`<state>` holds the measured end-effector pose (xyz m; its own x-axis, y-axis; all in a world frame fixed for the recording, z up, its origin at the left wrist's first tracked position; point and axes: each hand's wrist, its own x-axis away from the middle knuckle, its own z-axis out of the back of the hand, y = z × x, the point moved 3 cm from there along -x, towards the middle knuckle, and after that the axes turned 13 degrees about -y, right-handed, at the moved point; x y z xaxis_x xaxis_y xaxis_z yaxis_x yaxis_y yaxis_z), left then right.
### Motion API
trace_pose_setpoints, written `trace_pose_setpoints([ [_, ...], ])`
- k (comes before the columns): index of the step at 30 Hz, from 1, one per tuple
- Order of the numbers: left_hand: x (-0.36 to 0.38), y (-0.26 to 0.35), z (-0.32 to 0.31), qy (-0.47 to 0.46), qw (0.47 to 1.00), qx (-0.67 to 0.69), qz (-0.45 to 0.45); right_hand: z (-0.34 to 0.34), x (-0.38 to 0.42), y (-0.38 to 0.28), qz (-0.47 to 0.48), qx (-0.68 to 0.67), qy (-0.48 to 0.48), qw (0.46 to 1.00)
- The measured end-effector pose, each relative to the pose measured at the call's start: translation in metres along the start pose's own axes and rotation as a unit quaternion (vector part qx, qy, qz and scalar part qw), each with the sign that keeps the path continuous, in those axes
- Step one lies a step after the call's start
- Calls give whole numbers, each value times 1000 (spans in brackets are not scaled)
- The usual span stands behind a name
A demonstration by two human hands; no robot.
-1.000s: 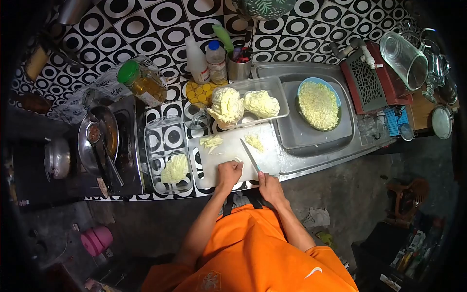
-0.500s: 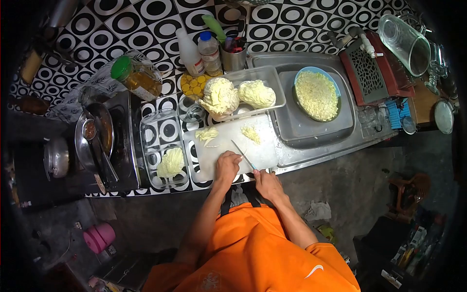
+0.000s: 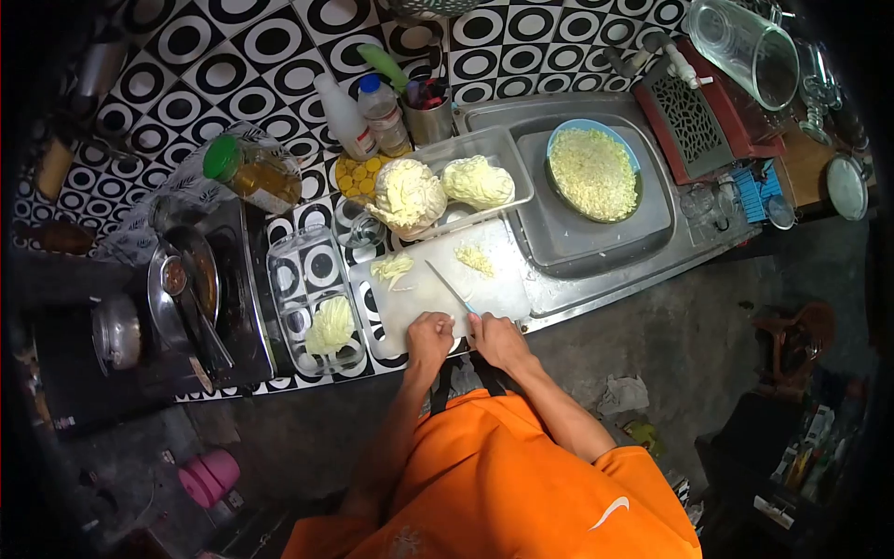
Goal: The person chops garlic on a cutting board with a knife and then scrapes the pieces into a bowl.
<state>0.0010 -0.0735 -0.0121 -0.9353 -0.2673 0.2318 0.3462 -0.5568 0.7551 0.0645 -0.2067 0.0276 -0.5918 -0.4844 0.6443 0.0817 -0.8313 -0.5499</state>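
Note:
My right hand (image 3: 500,341) is closed round the handle of a knife (image 3: 451,286), whose blade points up and left over the white cutting board (image 3: 424,303). At the board's near edge my left hand (image 3: 430,337) has its fingers curled together; whatever they hold is too small to name. Pale shredded cabbage (image 3: 475,259) lies on the board's right part, and cut leaf strips (image 3: 392,266) on its left. Behind the board, a clear tub (image 3: 521,168) holds two cabbage pieces (image 3: 408,197). A leaf piece (image 3: 331,326) lies in a clear tray (image 3: 289,349) at the left.
A blue bowl (image 3: 583,125) full of chopped cabbage stands in the metal sink (image 3: 652,244). Bottles (image 3: 380,110) and a metal utensil cup (image 3: 430,122) stand behind the tub. A green-lidded jar (image 3: 264,183) and a pan (image 3: 199,256) are at the left.
My left hand has moved down to the board's near edge and curled. My right hand and the knife have shifted slightly left and nearer to me. The camera view has turned slightly.

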Motion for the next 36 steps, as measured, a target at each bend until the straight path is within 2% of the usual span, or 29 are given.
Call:
trace_pose_setpoints([
  [3, -14, -18, 9, 76, 992, 82, 55, 2, 18, 20, 50, -71, 26, 996],
  [8, -47, -6, 24, 72, 996, 29, 41, 0, 42, 45, 7, -103, 24, 994],
  [10, -48, 8, 25, 160, 977, -116, -79, -3, 44, 51, -4, -117, 31, 993],
  [14, -40, 24, 1, 105, 978, -82, -158, -8, 43, 57, -15, -145, 48, 988],
  [16, -40, 17, -14, -37, 999, 26, -18, -6, 42, 53, -17, -145, 55, 988],
  [18, -40, 19, -15, -28, 998, 52, -6, -3, 39, 46, -25, -135, 23, 990],
  [20, -36, 18, -13, -31, 986, 139, 90, -2, 34, 39, -31, -131, 15, 991],
  [24, -33, 7, -24, -1, 977, 172, 123, -10, 19, 28, -29, -85, 18, 996],
  [26, -32, 19, -19, 30, 994, 98, 33, -6, 18, 23, -40, -75, 13, 996],
  [28, -33, 20, -19, 29, 996, 87, 5, 1, 19, 20, -52, -63, 9, 997],
  [30, -34, 24, -16, 14, 998, -8, -57, 7, 22, 21, -57, -36, 12, 998],
  [34, -35, 18, -12, -18, 998, 12, -57, 8, 32, 17, -52, -11, 12, 998],
  [36, -37, 16, -13, -12, 996, 6, -86, -3, 28, 21, -61, -4, 17, 998],
])
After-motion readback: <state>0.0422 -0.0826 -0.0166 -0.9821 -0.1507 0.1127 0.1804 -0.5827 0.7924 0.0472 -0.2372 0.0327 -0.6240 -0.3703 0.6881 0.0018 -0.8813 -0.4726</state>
